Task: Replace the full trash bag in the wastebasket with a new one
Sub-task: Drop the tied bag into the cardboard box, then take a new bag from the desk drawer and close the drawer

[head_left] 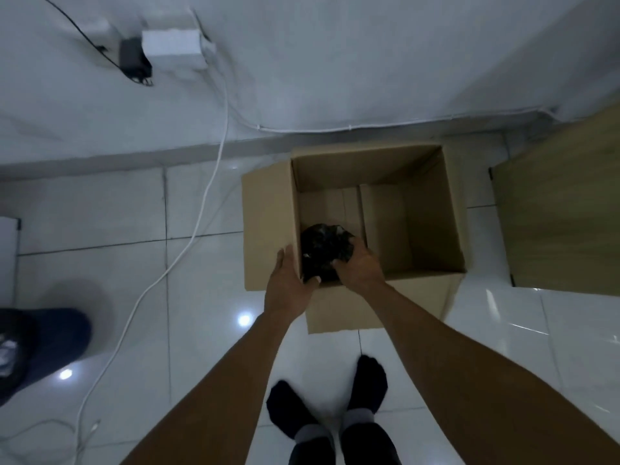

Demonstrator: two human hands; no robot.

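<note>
Both hands meet over the near left corner of the box, clamped from either side on a crumpled black plastic trash bag (323, 250). The right hand (359, 263) has its fingers curled into the plastic, while the left hand (292, 283) lies flatter against the bag's other side, fingers fairly straight and thumb tucked at its lower edge. Held this way, the loose bundle is squeezed between two palms and cannot unfold or spill.

The bag sits at or just inside the rim of an open brown cardboard box (432, 213), whose flaps are folded outward so the mouth is clear (whether the bag is going in or coming out, I cannot tell).

The box stands on a glossy white tiled floor (201, 297), close in front of the person's dark-socked feet (369, 374), which keeps the reach short. At the left edge, well apart, is a blurred dark blue round bin (50, 340), probably the wastebasket. A white cable (201, 209) trails across the tiles between them.
</note>
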